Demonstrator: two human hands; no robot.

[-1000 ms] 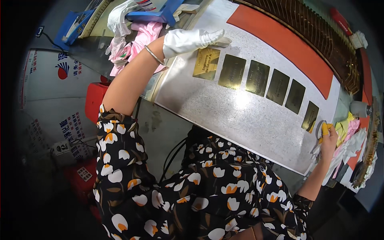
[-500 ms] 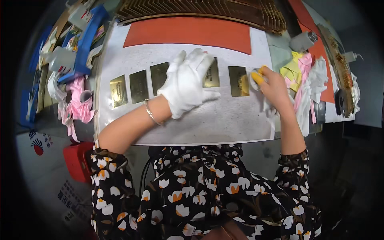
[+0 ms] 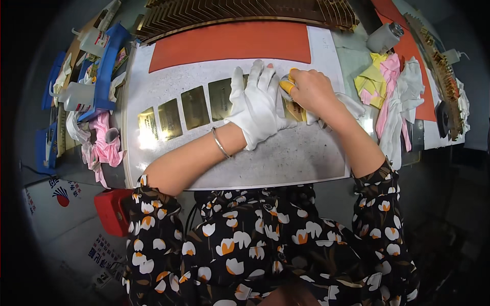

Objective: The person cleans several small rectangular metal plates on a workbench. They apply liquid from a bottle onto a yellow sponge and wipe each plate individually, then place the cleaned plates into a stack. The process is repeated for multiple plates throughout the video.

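Note:
Several brass-coloured metal plates lie in a row on the white sheet point(image 3: 245, 171): a shiny one point(image 3: 149, 124) at the left end, a darker one point(image 3: 195, 107) nearer the middle, and a partly covered plate point(image 3: 293, 109) on the right. My left hand point(image 3: 256, 109), in a white glove with a bare fingertip showing, lies flat with fingers spread over the middle of the row. Close beside it, my right hand point(image 3: 312, 91) is bare with yellow finger covers. It pinches a white cloth point(image 3: 349, 104) against the right plate; the cloth trails out behind the hand.
A red-orange mat point(image 3: 232, 45) lies beyond the plates, before a long slatted brass rack point(image 3: 250, 14). Blue holders point(image 3: 106, 76) with squeeze bottles point(image 3: 77, 96) and a pink cloth point(image 3: 106, 137) are at left. A grey bottle point(image 3: 385, 37) and crumpled yellow cloth point(image 3: 371, 80) sit at right.
My right hand has moved left, from the right edge of the right plate onto it, close to my left hand. My left hand has shifted rightward along the row. The whole view has tilted slightly.

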